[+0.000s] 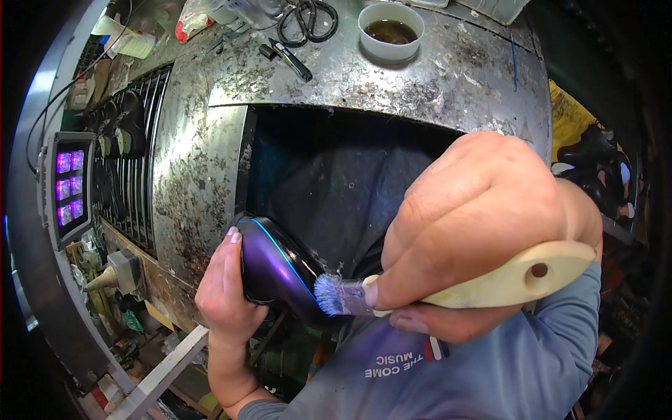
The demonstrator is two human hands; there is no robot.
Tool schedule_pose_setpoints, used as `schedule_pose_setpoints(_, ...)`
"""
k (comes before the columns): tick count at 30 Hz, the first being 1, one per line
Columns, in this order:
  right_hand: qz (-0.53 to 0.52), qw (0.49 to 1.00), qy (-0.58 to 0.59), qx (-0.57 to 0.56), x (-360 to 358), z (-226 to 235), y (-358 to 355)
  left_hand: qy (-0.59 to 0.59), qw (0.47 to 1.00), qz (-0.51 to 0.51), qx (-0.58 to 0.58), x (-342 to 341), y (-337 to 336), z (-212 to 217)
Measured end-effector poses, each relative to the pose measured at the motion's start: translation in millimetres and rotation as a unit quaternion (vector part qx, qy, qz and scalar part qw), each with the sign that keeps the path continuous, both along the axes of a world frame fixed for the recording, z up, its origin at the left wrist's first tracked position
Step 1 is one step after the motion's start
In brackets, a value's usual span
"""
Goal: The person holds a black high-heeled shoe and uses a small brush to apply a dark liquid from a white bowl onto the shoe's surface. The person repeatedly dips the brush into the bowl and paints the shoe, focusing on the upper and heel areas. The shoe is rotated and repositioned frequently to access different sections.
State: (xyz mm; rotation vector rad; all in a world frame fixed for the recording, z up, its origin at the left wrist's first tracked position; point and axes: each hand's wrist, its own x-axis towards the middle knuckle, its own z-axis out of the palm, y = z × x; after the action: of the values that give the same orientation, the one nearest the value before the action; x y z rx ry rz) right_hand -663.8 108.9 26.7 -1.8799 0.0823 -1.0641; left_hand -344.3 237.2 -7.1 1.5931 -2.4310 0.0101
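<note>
My left hand (227,297) grips a shiny black shoe (273,269) from its left side, fingers up along its edge. The shoe is tilted over my lap, with a purple sheen and a thin glowing blue line running along its edge. In my right hand (483,203) is a flat paintbrush (507,280) with a pale wooden handle, pinched near the ferrule. Its bristles (330,294) touch the shoe at the lower end of the blue line. My right fist hides part of the handle and the bench opening behind it.
A scuffed metal bench (192,168) surrounds a dark cutout. On it are a white bowl (392,50) of brown liquid, black-handled scissors (308,31) and an uncapped black marker (290,59). A purple-lit lamp (70,185) stands left, near black shoes (129,126) on a barred rack.
</note>
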Motion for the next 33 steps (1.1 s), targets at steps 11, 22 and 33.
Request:
schedule_pose_setpoints(11, -0.059, 0.997, -0.015, -0.052, 6, 12, -4, 0.154, 0.971, 0.119, 0.138, -21, 8, 3)
schedule_pose_setpoints(22, -0.099, 0.99, -0.024, -0.095, 18, 15, -17, 0.214, 0.912, 0.137, 0.324, -35, 11, 23)
schedule_pose_setpoints(33, -0.106, 0.987, 0.0, -0.118, 25, 2, -21, 0.384, 0.802, 0.159, 0.43, -36, 8, 22)
